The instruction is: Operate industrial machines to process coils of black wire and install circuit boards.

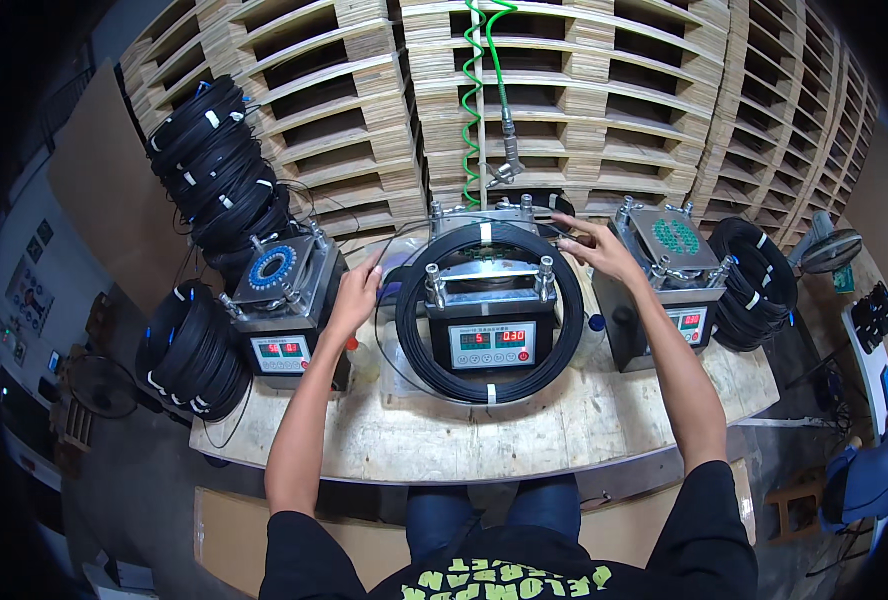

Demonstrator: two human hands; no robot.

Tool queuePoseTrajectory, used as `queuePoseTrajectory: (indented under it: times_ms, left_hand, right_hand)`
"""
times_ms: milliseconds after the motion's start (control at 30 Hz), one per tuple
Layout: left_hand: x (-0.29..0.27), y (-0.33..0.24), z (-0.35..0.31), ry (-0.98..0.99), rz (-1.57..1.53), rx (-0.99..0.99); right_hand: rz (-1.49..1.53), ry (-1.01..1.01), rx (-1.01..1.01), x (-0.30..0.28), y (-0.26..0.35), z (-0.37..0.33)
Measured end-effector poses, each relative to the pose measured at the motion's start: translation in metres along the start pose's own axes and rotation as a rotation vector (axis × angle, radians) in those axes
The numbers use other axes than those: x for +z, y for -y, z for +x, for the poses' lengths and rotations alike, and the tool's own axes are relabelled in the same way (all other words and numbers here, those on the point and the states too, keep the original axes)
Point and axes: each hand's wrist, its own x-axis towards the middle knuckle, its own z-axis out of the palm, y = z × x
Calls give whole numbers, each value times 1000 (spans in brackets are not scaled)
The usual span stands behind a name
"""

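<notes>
A coil of black cable (413, 345), banded with white ties, stands upright around the front of the middle machine (492, 345). At the coil's left, my left hand (360, 290) is closed, pinching a thin loose strand of the cable that arcs up over the machine. My right hand (604, 250) is at the coil's upper right, index finger and thumb stretched apart. A strand runs close to those fingertips; whether they touch it I cannot tell. The machine has a lit red display, metal posts and a top plate partly hidden behind the coil.
Similar machines stand left (284, 290) and right (669, 260), with blue and green rings of small parts on top. Stacked black cable coils (219, 170) rise at the left; more coils (754, 285) lie right. A green air hose (501, 75) hangs before wooden pallets (564, 60).
</notes>
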Motion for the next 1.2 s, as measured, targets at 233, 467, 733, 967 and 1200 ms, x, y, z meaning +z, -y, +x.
queuePoseTrajectory:
  times_ms: [233,467,733,967,1200]
  left_hand:
    - [-17,4,-9,107,-12,-123]
    - [-5,10,-43,95,-90,-120]
    - [18,-19,-66,-45,-39,-137]
    - [25,-27,-71,23,-49,-96]
    - [27,-30,-70,100,-278,-130]
  right_hand:
    - [42,-68,39,-5,-25,-6]
    - [-286,-125,6,-1,-19,-28]
    - [-214,-160,-19,32,-18,-37]
    - [45,-226,32,47,-8,-49]
    - [175,-238,115,58,-1,-63]
